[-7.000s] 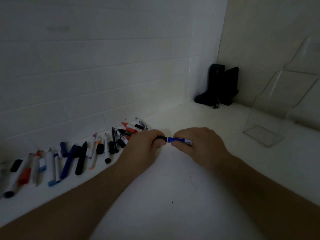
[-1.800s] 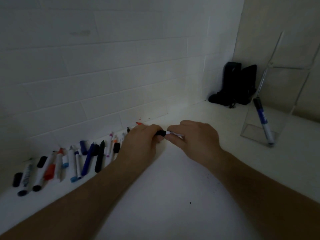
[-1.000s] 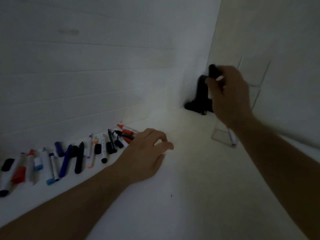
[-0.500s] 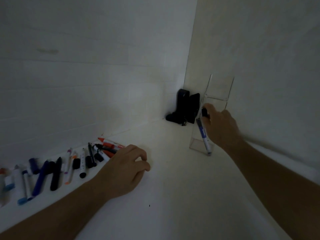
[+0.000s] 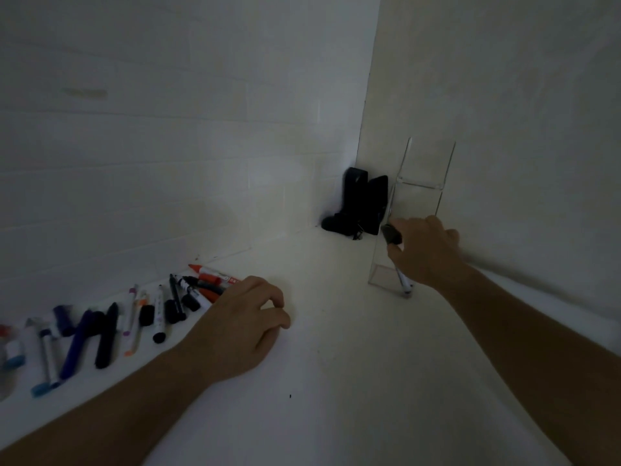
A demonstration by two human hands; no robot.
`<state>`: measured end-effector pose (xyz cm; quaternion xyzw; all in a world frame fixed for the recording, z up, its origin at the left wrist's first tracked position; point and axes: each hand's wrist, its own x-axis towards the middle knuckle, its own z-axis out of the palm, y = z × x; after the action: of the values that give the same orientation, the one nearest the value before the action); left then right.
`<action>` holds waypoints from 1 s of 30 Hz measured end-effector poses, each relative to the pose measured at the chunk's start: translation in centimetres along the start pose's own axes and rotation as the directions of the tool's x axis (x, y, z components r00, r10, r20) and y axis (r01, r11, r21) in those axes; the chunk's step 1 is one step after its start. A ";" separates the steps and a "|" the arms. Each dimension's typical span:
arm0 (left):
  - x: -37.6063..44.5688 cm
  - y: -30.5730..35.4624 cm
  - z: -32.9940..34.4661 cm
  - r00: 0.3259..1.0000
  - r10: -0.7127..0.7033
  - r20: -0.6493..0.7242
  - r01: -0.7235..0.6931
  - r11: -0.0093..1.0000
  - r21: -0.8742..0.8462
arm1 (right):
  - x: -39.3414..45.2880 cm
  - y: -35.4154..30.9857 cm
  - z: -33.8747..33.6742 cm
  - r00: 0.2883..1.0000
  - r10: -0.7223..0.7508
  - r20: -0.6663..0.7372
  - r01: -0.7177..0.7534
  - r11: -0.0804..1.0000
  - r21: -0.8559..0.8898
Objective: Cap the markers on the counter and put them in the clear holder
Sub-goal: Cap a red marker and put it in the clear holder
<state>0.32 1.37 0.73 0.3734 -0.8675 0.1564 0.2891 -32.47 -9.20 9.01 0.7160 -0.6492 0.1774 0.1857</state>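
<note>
The clear holder stands on the white counter against the right wall. My right hand is at its front opening, closed on a marker whose black cap sticks out by my thumb. The lower end of a marker shows inside the holder near its base; I cannot tell whether it is the one I hold. My left hand rests on the counter with loosely curled fingers and holds nothing. Just left of it lie red markers and a row of loose markers and caps.
A black object sits in the corner where the tiled back wall meets the right wall, just left of the holder. The marker row runs along the back wall toward the left edge. Bare white counter lies between my arms.
My right hand carried the black-capped marker from the middle of the counter to the holder and lowered it into the opening. My left hand let go and stayed by the marker row.
</note>
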 end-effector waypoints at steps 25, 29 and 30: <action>0.4 0.0 -1.4 0.991 0.108 -0.083 -0.119 0.984 -0.132 | -1.9 -20.6 6.3 0.796 -0.586 0.152 0.491 0.771 0.405; 0.2 -0.1 -1.0 0.996 0.082 -0.047 -0.086 0.993 -0.086 | -4.0 -19.2 6.6 0.889 -0.444 0.113 0.379 0.851 0.363; 0.2 0.0 -1.0 0.995 0.079 -0.054 -0.083 0.993 -0.082 | -4.2 -19.1 6.7 0.904 -0.407 0.134 0.329 0.859 0.393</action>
<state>0.62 1.70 1.69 0.3211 -0.8802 0.1407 0.3200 -13.81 -7.21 0.43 0.8636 -0.4718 0.1772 0.0114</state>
